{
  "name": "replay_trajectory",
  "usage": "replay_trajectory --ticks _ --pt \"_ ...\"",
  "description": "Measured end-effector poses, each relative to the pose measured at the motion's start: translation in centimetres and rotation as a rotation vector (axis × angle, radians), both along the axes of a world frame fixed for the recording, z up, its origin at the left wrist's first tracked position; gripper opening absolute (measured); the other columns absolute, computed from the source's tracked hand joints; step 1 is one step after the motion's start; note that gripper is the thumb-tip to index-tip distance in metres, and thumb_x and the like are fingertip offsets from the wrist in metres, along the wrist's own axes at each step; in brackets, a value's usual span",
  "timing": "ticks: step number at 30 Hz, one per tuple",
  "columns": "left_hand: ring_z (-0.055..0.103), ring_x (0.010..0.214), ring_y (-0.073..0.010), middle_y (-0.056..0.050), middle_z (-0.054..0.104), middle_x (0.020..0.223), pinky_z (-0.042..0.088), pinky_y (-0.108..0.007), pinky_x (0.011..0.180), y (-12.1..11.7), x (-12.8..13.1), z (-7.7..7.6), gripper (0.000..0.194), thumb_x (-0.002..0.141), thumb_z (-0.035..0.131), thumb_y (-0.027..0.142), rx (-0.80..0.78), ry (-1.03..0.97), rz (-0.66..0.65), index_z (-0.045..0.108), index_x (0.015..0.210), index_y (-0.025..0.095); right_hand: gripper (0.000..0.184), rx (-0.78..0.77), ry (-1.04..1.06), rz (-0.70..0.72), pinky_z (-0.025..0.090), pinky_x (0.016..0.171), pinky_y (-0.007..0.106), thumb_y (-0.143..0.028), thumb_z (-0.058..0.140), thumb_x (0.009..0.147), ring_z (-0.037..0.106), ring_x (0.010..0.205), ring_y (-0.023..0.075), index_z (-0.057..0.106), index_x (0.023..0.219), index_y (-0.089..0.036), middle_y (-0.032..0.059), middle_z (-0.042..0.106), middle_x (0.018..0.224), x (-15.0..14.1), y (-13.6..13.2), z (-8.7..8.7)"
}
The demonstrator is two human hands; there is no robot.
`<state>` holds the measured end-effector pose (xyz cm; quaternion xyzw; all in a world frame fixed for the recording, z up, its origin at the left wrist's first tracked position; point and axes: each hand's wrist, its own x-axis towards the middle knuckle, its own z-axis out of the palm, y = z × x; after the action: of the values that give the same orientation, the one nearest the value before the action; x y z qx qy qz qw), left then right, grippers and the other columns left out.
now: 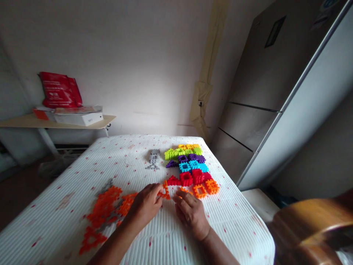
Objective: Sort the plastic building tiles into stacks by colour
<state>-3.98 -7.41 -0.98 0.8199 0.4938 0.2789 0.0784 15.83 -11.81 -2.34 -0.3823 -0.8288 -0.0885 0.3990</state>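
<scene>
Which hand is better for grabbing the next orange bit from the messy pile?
Left, I'd say. The left hand is nearer the pile; the right hand would have to reach across it. But the left holds an orange piece, so that should probably go down first.

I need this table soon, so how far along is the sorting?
Red, blue, purple, green, yellow and some gray pieces look sorted by color. The left hand holds an orange piece near the orange group. The jumbled orange and gray pile apparently remains.
</scene>
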Motion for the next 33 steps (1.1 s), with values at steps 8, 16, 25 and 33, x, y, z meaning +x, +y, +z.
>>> replay_trajectory --ticks 8,16,25,33 --pt "0.061 0.075 -0.0156 -0.003 0.066 0.077 0.047 -0.026 0.068 -1.1 0.3 -0.5 0.019 0.084 0.044 0.015 0.096 -0.095 -0.068 0.062 0.083 0.020 0.032 0.049 -0.015 -0.057 0.054 0.081 0.030 -0.011 0.045 0.090 0.062 0.101 0.0179 0.052 0.121 -0.017 0.0133 0.063 0.113 -0.1 -0.2 -0.3" --pt "0.060 0.069 -0.0136 -0.002 0.066 0.072 0.044 -0.022 0.066 -1.3 0.5 0.1 0.026 0.085 0.040 0.023 -0.184 -0.262 -0.151 0.064 0.077 0.018 0.032 0.117 -0.079 -0.053 0.053 0.077 0.027 -0.013 0.045 0.091 0.064 0.092 0.0164 0.055 0.121 -0.020 0.0104 0.066 0.111 -0.3 -0.3 0.2" --pt "0.056 0.067 -0.0149 -0.001 0.062 0.066 0.042 -0.023 0.060 -1.2 0.5 -0.7 0.028 0.081 0.045 0.034 -0.504 -0.442 -0.175 0.066 0.075 0.015 0.025 0.070 -0.074 0.019 0.052 0.067 0.026 -0.012 0.039 0.094 0.061 0.077 0.0154 0.058 0.110 -0.016 0.0090 0.066 0.094 -0.5 -0.1 -0.2" --pt "0.060 0.078 -0.0133 -0.002 0.066 0.086 0.048 -0.023 0.073 -0.8 2.2 -0.6 0.035 0.072 0.055 0.019 -0.296 -0.300 -0.054 0.062 0.107 0.019 0.021 0.007 0.055 -0.454 0.045 0.060 0.024 -0.011 0.042 0.089 0.060 0.073 0.0169 0.062 0.090 -0.018 0.0071 0.065 0.083 2.0 1.1 -0.6"
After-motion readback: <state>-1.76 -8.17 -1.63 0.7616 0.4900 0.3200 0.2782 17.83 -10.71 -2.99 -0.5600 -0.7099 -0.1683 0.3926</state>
